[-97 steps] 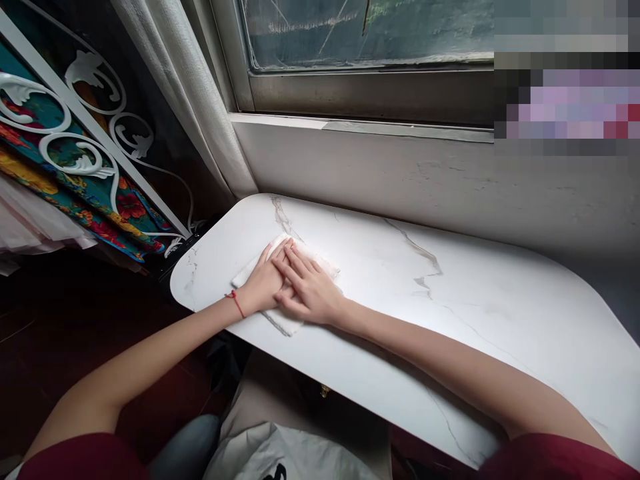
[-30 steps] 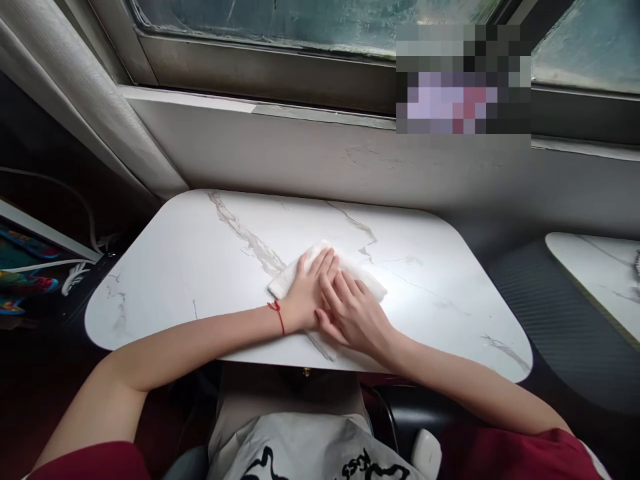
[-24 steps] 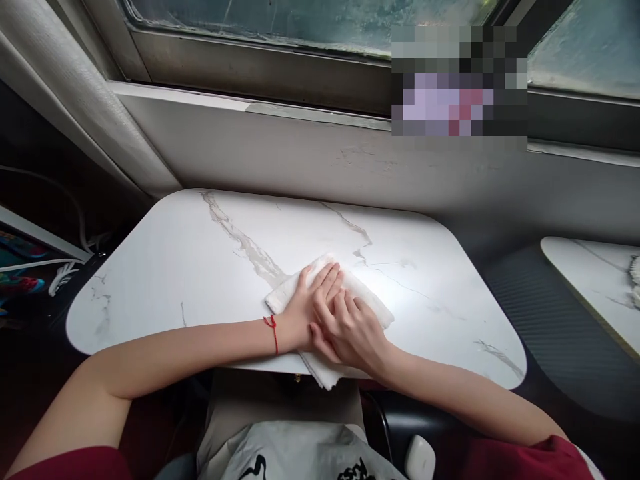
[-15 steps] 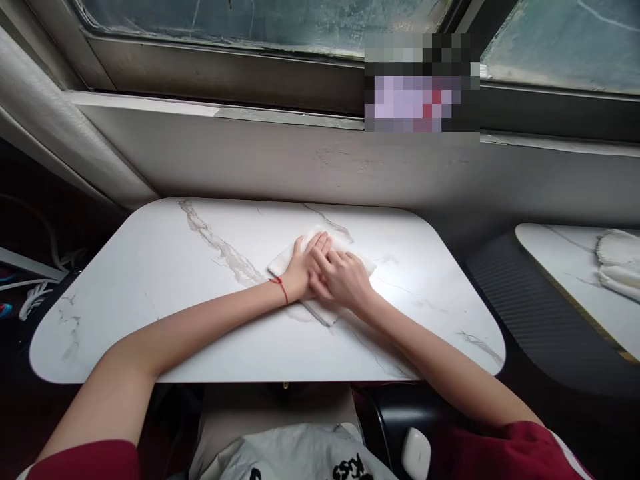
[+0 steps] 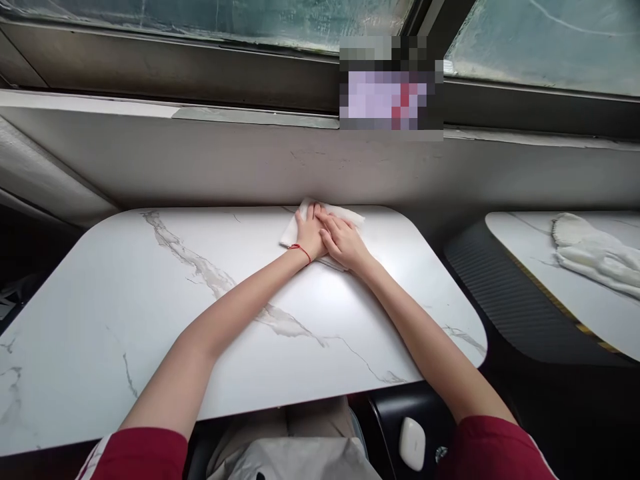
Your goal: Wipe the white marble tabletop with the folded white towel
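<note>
A folded white cloth (image 5: 354, 217) lies flat at the far edge of a white marble-patterned table (image 5: 240, 373). My left hand (image 5: 309, 233) presses on it with the palm down and fingers stretched out, a red string bracelet at the wrist. Partly over the left hand's fingers and knuckles rests my right hand (image 5: 345, 241), its fingers extended and lying flat. Part of the cloth is hidden beneath both hands.
Behind the table rises a grey wall panel (image 5: 225, 160) below the windows. A second marble table (image 5: 530, 247) at the right carries a bunched white cloth (image 5: 595, 257). A small white case (image 5: 413, 443) lies on a black surface near my lap.
Both hands have pushed the cloth away from me, from mid-table to the far edge. The right hand's fingers, curled before, now lie flatter. The view has shifted a little.
</note>
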A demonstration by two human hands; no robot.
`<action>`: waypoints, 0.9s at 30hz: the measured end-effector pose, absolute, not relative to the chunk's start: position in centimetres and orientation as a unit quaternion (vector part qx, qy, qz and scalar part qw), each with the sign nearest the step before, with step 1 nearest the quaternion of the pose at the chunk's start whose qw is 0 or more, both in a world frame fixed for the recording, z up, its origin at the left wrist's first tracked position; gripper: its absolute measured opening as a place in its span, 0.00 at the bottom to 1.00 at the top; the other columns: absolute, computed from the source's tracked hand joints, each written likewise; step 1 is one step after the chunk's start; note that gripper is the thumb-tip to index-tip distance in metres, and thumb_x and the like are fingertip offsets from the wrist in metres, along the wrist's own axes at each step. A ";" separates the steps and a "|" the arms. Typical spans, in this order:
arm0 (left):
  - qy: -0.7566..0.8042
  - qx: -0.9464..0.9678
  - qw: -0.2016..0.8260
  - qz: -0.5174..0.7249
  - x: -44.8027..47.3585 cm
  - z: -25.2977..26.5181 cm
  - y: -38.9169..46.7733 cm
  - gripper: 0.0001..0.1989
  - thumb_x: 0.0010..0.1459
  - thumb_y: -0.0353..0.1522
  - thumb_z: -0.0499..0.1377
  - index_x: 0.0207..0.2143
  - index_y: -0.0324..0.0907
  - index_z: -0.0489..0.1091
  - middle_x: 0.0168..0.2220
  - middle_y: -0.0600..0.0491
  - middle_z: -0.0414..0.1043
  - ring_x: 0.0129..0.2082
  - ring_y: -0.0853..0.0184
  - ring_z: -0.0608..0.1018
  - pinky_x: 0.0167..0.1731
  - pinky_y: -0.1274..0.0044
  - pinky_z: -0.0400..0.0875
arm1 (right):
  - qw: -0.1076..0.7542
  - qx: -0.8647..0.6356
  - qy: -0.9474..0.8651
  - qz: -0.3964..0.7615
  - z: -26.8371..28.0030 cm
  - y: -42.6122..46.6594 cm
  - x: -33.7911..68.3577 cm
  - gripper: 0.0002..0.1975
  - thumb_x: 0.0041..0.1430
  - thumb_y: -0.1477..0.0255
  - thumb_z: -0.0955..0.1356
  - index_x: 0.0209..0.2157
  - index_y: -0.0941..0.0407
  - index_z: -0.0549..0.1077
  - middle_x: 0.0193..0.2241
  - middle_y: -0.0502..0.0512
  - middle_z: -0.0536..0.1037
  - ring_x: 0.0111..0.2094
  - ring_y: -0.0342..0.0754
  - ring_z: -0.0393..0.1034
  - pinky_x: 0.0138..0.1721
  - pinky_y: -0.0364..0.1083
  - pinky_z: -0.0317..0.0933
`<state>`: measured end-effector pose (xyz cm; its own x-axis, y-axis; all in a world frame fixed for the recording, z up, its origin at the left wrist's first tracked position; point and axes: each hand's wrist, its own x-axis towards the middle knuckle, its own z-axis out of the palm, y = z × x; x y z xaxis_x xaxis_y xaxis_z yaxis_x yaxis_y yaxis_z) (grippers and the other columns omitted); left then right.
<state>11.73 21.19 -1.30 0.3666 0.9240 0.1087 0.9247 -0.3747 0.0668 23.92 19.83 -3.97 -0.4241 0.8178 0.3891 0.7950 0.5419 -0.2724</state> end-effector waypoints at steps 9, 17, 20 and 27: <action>-0.553 -0.830 -0.001 -0.071 11.7 -1.8 22.0 0.29 0.71 0.37 0.48 0.70 0.36 0.55 0.73 0.37 0.49 0.72 0.52 0.52 0.68 0.51 0.51 | 0.244 -0.481 -0.842 0.025 -4.3 20.1 24.5 0.29 0.74 0.61 0.51 0.69 0.57 0.59 0.66 0.63 0.68 0.69 0.59 0.58 0.66 0.59 0.54; -0.538 -0.840 0.004 -0.077 11.5 -1.8 21.8 0.27 0.70 0.32 0.45 0.69 0.35 0.58 0.73 0.36 0.50 0.73 0.50 0.52 0.66 0.49 0.52 | 0.192 -0.520 -0.832 -0.036 -3.6 18.9 23.1 0.29 0.73 0.67 0.51 0.68 0.63 0.60 0.62 0.71 0.71 0.65 0.61 0.62 0.62 0.58 0.55; -0.533 -0.842 -0.001 -0.080 11.4 -1.7 21.6 0.27 0.70 0.32 0.46 0.69 0.36 0.59 0.73 0.36 0.50 0.73 0.49 0.52 0.67 0.49 0.51 | 0.183 -0.519 -0.834 -0.044 -3.5 18.7 23.0 0.28 0.73 0.68 0.51 0.68 0.63 0.60 0.61 0.71 0.71 0.64 0.61 0.62 0.61 0.58 0.55; -0.530 -0.843 -0.019 -0.092 11.2 -1.9 21.4 0.28 0.68 0.32 0.49 0.69 0.36 0.59 0.73 0.38 0.50 0.73 0.50 0.52 0.69 0.52 0.47 | 0.162 -0.527 -0.832 -0.054 -3.2 18.2 22.9 0.29 0.73 0.67 0.52 0.68 0.65 0.59 0.62 0.73 0.70 0.64 0.62 0.61 0.61 0.57 0.55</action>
